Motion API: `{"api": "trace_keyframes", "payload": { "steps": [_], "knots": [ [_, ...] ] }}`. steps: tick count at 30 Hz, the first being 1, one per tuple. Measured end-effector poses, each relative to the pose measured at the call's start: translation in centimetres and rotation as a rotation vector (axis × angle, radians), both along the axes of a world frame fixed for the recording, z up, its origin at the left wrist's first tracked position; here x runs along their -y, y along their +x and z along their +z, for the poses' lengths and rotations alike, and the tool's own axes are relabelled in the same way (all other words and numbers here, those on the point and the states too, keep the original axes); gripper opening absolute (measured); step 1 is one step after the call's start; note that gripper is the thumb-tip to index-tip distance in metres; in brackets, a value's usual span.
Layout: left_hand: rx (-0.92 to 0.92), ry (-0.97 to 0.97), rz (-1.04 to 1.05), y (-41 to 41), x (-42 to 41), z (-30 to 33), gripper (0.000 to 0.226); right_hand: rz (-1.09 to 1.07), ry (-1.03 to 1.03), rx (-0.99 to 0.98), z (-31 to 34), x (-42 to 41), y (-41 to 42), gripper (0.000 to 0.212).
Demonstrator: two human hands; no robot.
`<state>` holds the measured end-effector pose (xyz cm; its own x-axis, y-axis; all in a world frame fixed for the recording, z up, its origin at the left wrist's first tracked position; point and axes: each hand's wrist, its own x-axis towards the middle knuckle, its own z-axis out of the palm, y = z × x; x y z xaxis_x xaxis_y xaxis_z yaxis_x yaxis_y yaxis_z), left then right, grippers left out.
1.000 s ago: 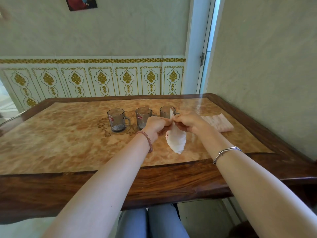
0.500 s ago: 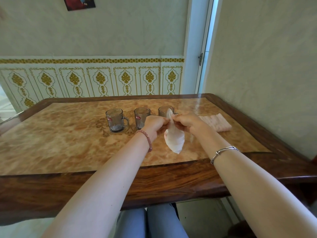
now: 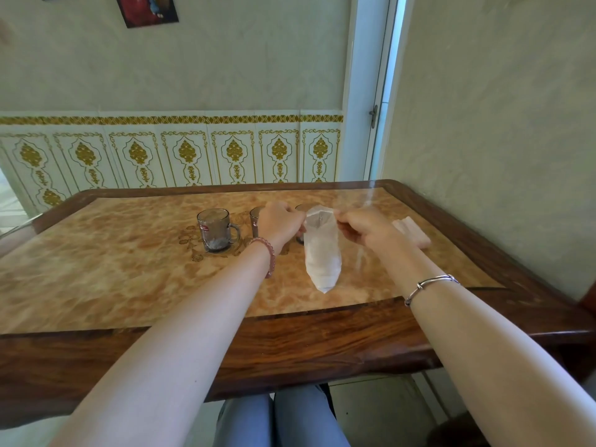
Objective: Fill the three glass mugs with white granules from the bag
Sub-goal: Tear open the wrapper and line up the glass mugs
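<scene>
Head view: left hand (image 3: 281, 221) and right hand (image 3: 364, 228) each pinch the bag (image 3: 322, 250) mouth, spreading it (upright); keep it level; tip slowly over one mug (image 3: 215, 230).

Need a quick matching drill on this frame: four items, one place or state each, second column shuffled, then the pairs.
Items:
1. bag of white granules
2. left glass mug
3. folded cloth
4. bead bracelet

States:
A. on the left wrist
B. stands on the table, handle to the right
C. held up by its mouth between both hands
D. lies on the table beyond the right hand

Pairs: 1-C, 2-B, 3-D, 4-A
</scene>
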<state>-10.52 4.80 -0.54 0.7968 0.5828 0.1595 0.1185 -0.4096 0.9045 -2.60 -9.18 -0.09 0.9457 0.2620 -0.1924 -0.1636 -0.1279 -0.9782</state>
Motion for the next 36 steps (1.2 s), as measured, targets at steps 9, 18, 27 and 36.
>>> {"api": "trace_keyframes", "payload": {
  "steps": [9, 18, 27, 36],
  "knots": [
    [0.031, 0.127, 0.101, 0.2, -0.3, 0.9, 0.015, -0.059, 0.015, 0.019, 0.1, 0.6, 0.4, 0.018],
    [0.041, -0.016, 0.087, 0.2, -1.0, -1.4, 0.039, -0.026, -0.193, 0.088, -2.2, 0.8, 0.3, 0.009],
    [-0.179, -0.031, -0.086, -1.0, -0.1, -4.7, 0.021, 0.232, -0.491, 0.153, -5.3, -0.5, -1.7, 0.068],
    [-0.193, -0.091, -0.167, 0.4, 0.6, -6.1, 0.013, 0.152, -0.547, 0.296, -6.6, -0.6, -0.7, 0.054]
  ]
}}
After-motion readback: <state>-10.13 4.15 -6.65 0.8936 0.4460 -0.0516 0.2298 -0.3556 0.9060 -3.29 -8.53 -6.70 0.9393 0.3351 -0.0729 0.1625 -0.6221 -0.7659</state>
